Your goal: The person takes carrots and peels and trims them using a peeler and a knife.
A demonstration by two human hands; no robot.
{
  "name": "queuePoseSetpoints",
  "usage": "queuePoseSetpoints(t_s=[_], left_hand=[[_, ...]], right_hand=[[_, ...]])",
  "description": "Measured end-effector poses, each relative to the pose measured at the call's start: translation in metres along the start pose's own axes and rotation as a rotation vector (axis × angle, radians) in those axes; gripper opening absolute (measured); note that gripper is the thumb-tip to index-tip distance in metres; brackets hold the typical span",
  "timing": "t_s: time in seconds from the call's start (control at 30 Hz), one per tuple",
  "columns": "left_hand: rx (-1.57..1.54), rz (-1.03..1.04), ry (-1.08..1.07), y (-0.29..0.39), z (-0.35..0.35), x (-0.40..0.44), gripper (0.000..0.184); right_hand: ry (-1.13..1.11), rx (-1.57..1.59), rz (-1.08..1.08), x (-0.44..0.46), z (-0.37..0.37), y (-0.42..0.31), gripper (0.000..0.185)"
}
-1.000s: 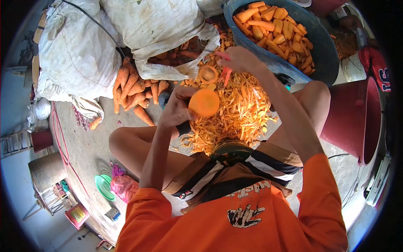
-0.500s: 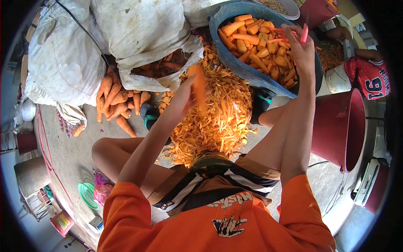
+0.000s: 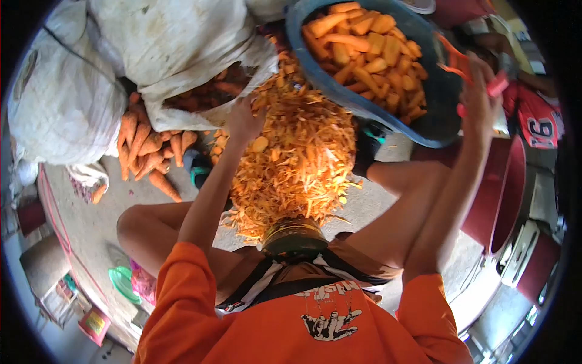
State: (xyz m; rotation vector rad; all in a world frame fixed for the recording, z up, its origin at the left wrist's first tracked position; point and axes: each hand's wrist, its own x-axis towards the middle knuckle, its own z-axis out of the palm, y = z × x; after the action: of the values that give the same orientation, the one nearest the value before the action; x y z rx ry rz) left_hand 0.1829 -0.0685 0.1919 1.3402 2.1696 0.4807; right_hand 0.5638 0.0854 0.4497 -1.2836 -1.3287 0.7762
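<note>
At the torn mouth of the white sack [image 3: 176, 48], my left hand [image 3: 244, 121] is over the edge of the peelings, its blurred fingers apart and no carrot visible in them. Unpeeled carrots [image 3: 209, 91] lie in shadow inside that sack. My right hand [image 3: 480, 100] is raised beyond the right rim of the blue tub [image 3: 364, 109], closed around a red-handled peeler [image 3: 498, 84]. Peeled carrots [image 3: 370, 54] fill much of the tub. A large heap of carrot peelings [image 3: 303, 158] spreads between my legs.
More unpeeled carrots [image 3: 145, 145] lie on the floor at left, beside another white sack [image 3: 60, 103]. A dark red bucket [image 3: 506, 188] stands at right. A person in a red jersey [image 3: 536, 115] sits close behind the tub. A green basin [image 3: 123, 284] is at lower left.
The orange carrot in my left hand is no longer seen there; that hand has moved left to the sack mouth. My right hand with the peeler has moved right and down, away from the carrots.
</note>
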Motion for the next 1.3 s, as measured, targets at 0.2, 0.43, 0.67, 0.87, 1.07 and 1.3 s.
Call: queuePoseSetpoints(t_s=[0.2,0.43,0.67,0.87,1.07,1.3], left_hand=[[0.442,-0.086,-0.368,-0.135,0.011,0.030,0.061],[0.509,0.235,0.322,-0.162,0.034,0.115,0.034],[0.799,0.353,-0.089,-0.170,0.048,0.194,0.049],[0.913,0.410,-0.194,-0.147,0.033,0.198,0.038],[0.204,0.387,0.218,-0.118,-0.017,0.133,0.064],[-0.259,0.034,-0.045,-0.042,-0.129,0.025,0.062]], right_hand=[[-0.066,-0.223,-0.052,0.021,-0.008,0.023,0.030],[-0.074,-0.326,-0.062,0.008,0.040,0.008,0.029],[-0.208,-0.414,0.040,0.005,0.055,0.000,0.034],[-0.210,-0.427,0.065,0.004,0.054,-0.001,0.038],[-0.154,-0.593,-0.148,0.003,0.044,-0.004,0.031],[-0.420,-0.229,-0.304,-0.032,0.076,-0.018,0.019]])
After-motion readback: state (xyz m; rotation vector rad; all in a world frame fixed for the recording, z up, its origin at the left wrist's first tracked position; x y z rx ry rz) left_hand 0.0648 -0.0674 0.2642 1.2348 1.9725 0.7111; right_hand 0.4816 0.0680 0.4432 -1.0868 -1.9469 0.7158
